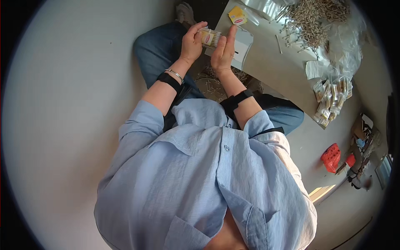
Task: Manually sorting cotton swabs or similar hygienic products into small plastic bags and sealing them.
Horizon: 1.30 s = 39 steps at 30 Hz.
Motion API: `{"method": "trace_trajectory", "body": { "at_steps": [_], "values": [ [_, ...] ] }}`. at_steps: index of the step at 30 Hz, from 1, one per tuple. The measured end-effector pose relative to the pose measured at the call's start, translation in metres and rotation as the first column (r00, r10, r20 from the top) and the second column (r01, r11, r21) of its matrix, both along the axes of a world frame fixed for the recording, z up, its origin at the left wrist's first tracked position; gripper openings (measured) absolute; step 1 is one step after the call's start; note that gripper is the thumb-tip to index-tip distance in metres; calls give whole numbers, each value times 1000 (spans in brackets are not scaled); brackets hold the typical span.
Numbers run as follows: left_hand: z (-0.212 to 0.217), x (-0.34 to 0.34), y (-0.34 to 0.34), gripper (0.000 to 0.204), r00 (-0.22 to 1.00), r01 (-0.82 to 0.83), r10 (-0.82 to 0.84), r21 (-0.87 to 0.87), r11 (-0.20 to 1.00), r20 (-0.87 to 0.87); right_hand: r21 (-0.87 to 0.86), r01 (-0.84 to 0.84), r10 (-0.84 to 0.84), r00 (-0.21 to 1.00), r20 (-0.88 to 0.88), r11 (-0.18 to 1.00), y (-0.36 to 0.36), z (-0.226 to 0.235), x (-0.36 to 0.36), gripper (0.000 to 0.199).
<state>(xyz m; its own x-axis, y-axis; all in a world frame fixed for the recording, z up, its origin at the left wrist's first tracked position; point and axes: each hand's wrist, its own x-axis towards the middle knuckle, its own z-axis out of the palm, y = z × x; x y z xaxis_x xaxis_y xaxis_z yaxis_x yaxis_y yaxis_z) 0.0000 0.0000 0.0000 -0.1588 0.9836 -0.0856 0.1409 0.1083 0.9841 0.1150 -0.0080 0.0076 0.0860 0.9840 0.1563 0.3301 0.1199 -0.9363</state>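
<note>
1. The pale grey floor (71,104) fills the whole area left of the fingers and runs on below them, beyond the person's own light blue striped shirt (200,179).
2. The off-white desk (271,62) lies just right of the fingers and stretches away to the far right; its near corner sits close beside the right hand.
3. A loose heap of thin pale wooden sticks (312,18) lies on the desk, well to the right of the fingers and a little above them, partly on crumpled clear plastic wrap (348,41).
4. A pile of small filled clear packets of sticks (333,98) rests at the desk's edge, far right of the fingers and lower down.
5. A white cardboard box (243,43) lies on the desk corner just right of the right fingers, almost touching the back of that hand.
6. A red plastic bag (331,157) lies on the floor far below and right of the fingers.
7. The left hand (191,43) is curled, its fingers (199,27) grasping the left end of the packet; thumb and fingertips close round it.
8. The right hand (223,52) stands upright, fingers (231,33) straight and pressed flat against the packet's right end rather than clenched.
9. A small yellow card with a red mark (238,15) lies on the desk just above the right fingertips.
10. The small clear packet of pale sticks with a yellow and red label (209,37) sits between both sets of fingers, held in the air above the person's lap, left of the desk edge.
</note>
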Motion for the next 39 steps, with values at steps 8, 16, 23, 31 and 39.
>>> {"method": "trace_trajectory", "body": {
  "at_steps": [8, 16, 23, 31, 39],
  "values": [
    [-6, 5, 5, 35, 996, -34, 41, 93, 995, -80, 13, -19, 19, 999, -36, 1000, 10, 0, -13, 56],
    [-13, 2, 1, 32, 996, -28, 29, -24, 999, 78, 23, -102, 102, 995, -23, 995, 6, 1, -14, 59],
    [-2, -10, 20, 28, 965, -35, 94, -236, 971, 246, -1, -39, 38, 975, -217, 999, 3, 7, -12, 59],
    [-8, -9, 25, 22, 987, 140, -105, -322, 936, 123, 8, -108, 108, 993, -40, 994, 5, -1, -17, 61],
    [2, -3, 28, 18, 969, 211, -175, -219, 953, 173, 59, -127, 117, 982, 145, 990, 7, -3, -15, 65]
  ]
}}
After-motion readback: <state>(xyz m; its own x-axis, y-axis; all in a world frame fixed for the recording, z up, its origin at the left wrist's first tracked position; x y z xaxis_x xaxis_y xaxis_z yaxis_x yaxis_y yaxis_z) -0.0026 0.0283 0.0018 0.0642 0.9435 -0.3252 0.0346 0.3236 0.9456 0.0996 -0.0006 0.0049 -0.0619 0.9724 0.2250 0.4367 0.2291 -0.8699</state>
